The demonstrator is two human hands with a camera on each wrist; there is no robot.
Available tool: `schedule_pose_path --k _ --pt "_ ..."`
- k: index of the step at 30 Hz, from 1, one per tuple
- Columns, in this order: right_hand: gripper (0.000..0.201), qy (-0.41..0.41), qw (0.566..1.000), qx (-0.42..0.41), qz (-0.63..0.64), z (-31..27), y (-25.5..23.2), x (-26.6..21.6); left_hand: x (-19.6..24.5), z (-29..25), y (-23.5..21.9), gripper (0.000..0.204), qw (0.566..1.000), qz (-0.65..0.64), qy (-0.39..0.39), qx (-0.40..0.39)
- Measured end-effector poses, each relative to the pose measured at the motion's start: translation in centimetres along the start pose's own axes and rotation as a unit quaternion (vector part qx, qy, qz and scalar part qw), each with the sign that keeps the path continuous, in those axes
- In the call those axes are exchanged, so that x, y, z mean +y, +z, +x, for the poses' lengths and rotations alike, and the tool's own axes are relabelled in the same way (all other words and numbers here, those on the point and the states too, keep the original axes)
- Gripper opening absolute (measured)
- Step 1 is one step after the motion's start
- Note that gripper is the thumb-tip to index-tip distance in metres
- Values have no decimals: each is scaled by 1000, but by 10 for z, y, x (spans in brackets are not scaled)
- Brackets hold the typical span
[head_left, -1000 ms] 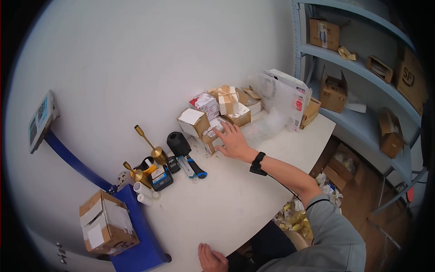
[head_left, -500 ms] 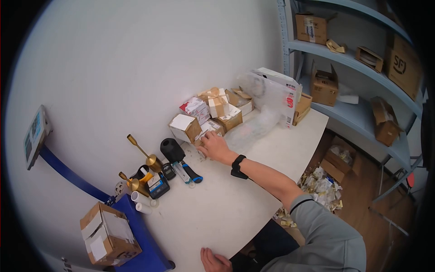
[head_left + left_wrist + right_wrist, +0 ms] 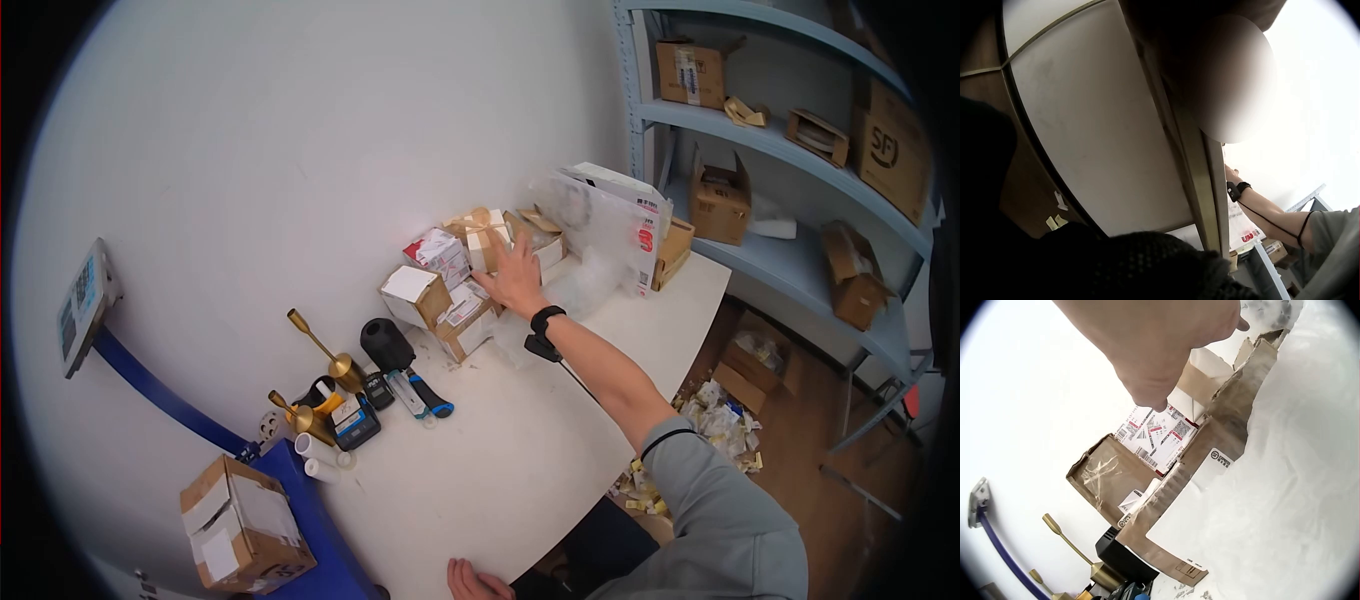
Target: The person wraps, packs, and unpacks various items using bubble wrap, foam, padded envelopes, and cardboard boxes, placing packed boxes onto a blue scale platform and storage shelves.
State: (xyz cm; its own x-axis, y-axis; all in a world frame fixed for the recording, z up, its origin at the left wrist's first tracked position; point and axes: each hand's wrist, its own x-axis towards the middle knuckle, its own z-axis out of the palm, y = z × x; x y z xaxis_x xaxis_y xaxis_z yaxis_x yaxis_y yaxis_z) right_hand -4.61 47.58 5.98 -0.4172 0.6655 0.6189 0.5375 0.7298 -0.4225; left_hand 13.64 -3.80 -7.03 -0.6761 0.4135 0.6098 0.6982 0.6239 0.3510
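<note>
My right hand (image 3: 517, 278) reaches over the stack of small cartons at the back of the table, fingers spread, beside a white box with tan tape (image 3: 488, 240). In the right wrist view the hand (image 3: 1160, 353) is above a white box with red-and-black labels (image 3: 1157, 439). A brown carton (image 3: 1113, 478) and a longer carton with a white label (image 3: 1172, 534) lie below it. My left hand (image 3: 478, 582) rests at the table's near edge, its fingers loosely bent and holding nothing; part of it is cut off by the frame.
Clear plastic wrap (image 3: 590, 275) and a white printed box (image 3: 645, 215) stand right of the stack. Brass holders (image 3: 345, 370), a blue-black knife (image 3: 430, 398) and tape rolls (image 3: 318, 460) lie left. A carton (image 3: 250, 530) sits on a blue scale (image 3: 335, 540). Shelves (image 3: 780, 120) hold cartons.
My right hand moved from the front carton of the stack up and back to the right, its fingers spreading out over the rear boxes. The left hand stayed at the table edge.
</note>
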Motion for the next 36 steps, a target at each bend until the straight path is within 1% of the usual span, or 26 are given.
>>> schedule_pose_path --k 1,3,4,6,7,11,13,14,16,20,22,23,25,26,28,29,31,32,33,34,35,36 --pt "88 -1 1000 1 4 5 0 -4 -1 -1 0 31 1000 0 0 6" --pt "81 34 998 -49 5 15 7 -6 -3 -3 3 31 1000 1 -1 10" --pt "81 32 998 -49 8 20 10 -6 -4 -4 4 31 1000 -2 -2 13" --pt "71 68 994 -55 67 31 19 0 -6 -4 6 31 1000 -3 -2 15" --pt "66 59 996 -42 55 36 23 4 -6 -4 6 31 1000 -7 -1 13" --pt "69 68 994 -59 67 50 10 7 -3 -2 1 30 1000 -11 -5 4" --pt "73 103 987 -87 89 58 2 0 -2 1 -2 30 1000 -5 6 -18" --pt "73 102 987 -87 88 62 6 0 -1 2 -2 30 1000 -6 5 -17" --pt "77 68 997 -14 29 66 15 -2 -1 2 -3 30 1000 -8 0 -21" --pt "79 70 997 -40 13 79 26 3 -1 4 -7 29 1000 -3 -1 -23" --pt "79 20 987 -127 98 86 27 12 2 6 -5 27 1000 -4 2 -13" --pt "79 17 987 -127 97 88 31 18 4 7 -5 27 1000 -5 1 -10" --pt "81 -61 977 -140 151 85 40 31 5 8 -9 26 1000 -7 13 -17" --pt "81 -59 977 -141 150 80 37 29 6 9 -10 26 1000 -7 13 -20" --pt "80 -45 991 -46 116 71 30 20 7 11 -14 27 1000 -10 14 -26" --pt "80 -50 991 -46 117 65 23 12 7 10 -14 27 1000 -10 11 -22" --pt "79 -187 971 26 149 47 4 -7 9 8 -9 28 1000 -2 1 -18" --pt "79 -192 970 25 150 36 -9 -22 9 8 -8 28 1000 -1 -3 -14" --pt "76 -295 947 -6 124 22 -22 -41 8 8 -9 28 1000 -1 1 -20" --pt "74 -393 914 -38 96 13 -26 -55 7 7 -11 28 1000 -1 6 -27" --pt "74 -391 915 -40 97 11 -21 -63 7 6 -12 28 1000 0 6 -30" --pt "73 -435 898 -47 58 10 -13 -71 6 6 -11 28 1000 -2 9 -28"
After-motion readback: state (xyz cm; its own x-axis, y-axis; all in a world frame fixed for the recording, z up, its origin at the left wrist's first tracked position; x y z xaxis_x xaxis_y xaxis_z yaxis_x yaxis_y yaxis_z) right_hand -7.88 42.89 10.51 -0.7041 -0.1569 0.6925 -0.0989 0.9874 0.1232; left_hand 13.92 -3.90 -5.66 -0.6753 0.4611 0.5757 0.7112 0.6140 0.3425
